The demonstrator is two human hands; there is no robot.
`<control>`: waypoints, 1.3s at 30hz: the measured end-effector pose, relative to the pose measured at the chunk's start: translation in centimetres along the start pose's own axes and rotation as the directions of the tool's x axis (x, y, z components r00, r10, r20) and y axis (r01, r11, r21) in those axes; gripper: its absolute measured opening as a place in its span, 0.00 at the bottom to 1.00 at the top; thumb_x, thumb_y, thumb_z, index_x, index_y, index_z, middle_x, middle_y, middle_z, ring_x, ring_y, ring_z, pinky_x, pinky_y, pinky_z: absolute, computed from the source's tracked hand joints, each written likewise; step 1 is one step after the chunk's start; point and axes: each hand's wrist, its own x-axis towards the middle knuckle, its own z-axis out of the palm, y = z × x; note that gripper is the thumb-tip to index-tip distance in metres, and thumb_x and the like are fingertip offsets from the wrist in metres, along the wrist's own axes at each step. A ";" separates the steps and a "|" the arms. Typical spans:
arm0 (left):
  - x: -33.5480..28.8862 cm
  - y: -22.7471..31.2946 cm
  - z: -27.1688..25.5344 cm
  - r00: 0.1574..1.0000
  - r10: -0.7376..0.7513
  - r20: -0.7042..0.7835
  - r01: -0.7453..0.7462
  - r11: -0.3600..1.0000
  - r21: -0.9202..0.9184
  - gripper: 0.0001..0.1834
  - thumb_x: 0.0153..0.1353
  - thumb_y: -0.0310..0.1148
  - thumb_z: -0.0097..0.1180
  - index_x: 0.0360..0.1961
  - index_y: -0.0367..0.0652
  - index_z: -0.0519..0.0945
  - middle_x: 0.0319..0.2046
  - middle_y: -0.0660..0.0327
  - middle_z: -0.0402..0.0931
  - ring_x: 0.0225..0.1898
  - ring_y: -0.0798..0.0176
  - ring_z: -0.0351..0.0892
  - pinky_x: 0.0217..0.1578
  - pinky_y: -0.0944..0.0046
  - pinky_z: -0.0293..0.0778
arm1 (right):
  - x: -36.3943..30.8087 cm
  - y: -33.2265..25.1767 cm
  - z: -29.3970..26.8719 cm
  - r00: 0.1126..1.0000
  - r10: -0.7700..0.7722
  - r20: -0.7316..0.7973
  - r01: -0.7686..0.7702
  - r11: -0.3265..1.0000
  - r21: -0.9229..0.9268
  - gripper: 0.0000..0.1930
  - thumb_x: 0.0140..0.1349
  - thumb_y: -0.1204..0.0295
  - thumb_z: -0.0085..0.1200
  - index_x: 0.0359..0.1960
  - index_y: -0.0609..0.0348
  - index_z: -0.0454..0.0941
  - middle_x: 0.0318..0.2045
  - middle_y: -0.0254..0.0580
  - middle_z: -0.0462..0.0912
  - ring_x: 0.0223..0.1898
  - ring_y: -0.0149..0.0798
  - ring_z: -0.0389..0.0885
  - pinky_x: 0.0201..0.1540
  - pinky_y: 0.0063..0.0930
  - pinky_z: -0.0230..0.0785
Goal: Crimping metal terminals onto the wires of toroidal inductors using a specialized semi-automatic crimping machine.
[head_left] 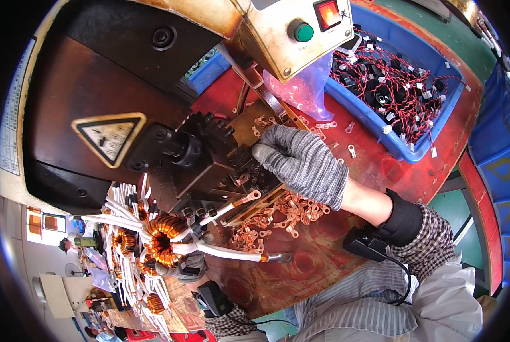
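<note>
My left hand point(191, 268), in a grey glove, is below a ring-shaped copper-wound coil point(162, 236) and closed on it; most of its fingers are hidden behind the coil. One thick white lead point(223, 212) points up toward the machine with a copper terminal lug point(249, 198) at its tip. Another white lead point(232, 252) runs right and ends in a duller metal lug point(280, 258). My right hand point(303, 162), in a striped grey glove, is at the machine's dark metal block point(255, 174). Its fingers are curled together; whatever they may hold is hidden.
A large machine with a warning triangle point(109, 138) and a control box point(295, 40) fills the upper left. Loose copper lugs point(298, 211) lie on the red table point(318, 245). A blue bin point(369, 117) of red-black wired parts stands far right. More coils point(124, 242) lie left.
</note>
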 end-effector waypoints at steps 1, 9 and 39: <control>0.1 0.1 0.5 0.998 -0.049 0.046 0.049 0.999 0.001 0.50 0.39 0.66 0.53 0.60 0.50 0.56 0.58 0.55 0.56 0.55 0.50 0.60 0.55 0.36 0.50 | -0.1 0.0 -0.2 1.000 -0.015 -0.006 0.015 1.000 -0.014 0.09 0.58 0.68 0.50 0.30 0.64 0.74 0.20 0.32 0.71 0.25 0.25 0.66 0.29 0.23 0.62; -1.0 0.6 2.8 0.964 -0.105 0.243 0.156 0.967 -0.201 0.42 0.41 0.59 0.56 0.54 0.46 0.61 0.50 0.55 0.60 0.48 0.54 0.62 0.48 0.45 0.58 | -1.1 -3.1 -0.2 0.991 -0.135 0.002 0.132 0.962 -0.240 0.11 0.58 0.65 0.48 0.27 0.61 0.71 0.17 0.47 0.71 0.21 0.46 0.70 0.27 0.34 0.63; 2.7 12.2 7.3 0.941 -0.330 -0.076 0.325 0.822 0.467 0.27 0.58 0.44 0.47 0.53 0.38 0.64 0.43 0.52 0.72 0.41 0.57 0.75 0.43 0.59 0.75 | -10.9 -1.4 0.9 0.907 0.229 0.352 -0.129 0.950 -0.285 0.15 0.61 0.63 0.44 0.37 0.62 0.75 0.29 0.47 0.78 0.30 0.43 0.78 0.35 0.28 0.69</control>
